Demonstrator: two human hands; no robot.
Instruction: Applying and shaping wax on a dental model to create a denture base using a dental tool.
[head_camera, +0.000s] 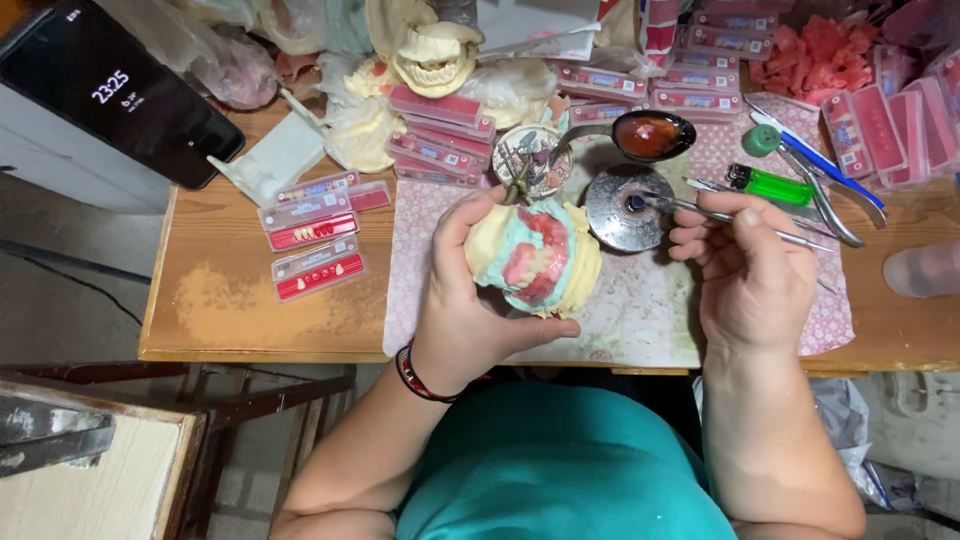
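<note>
Left grip: our left hand (470, 300) clasps the dental cast (533, 256) (cream plaster, pink and teal wax), thumb under it, held above the patterned mat (640, 310).
Right grip: our right hand (745, 265) pinches a thin metal tool (700, 210), its tip at the round metal burner (628, 207).
Nearby: green lighter (775, 185), pliers (825, 195), a spoon of red wax (650, 135).
Table left: tooth cards (315, 250); dark phone (115, 90) beyond.

I see a worn wooden table (230, 300) over grey floor (70, 310); at 7 o'clock, 1 pale wooden stand (100, 480).
</note>
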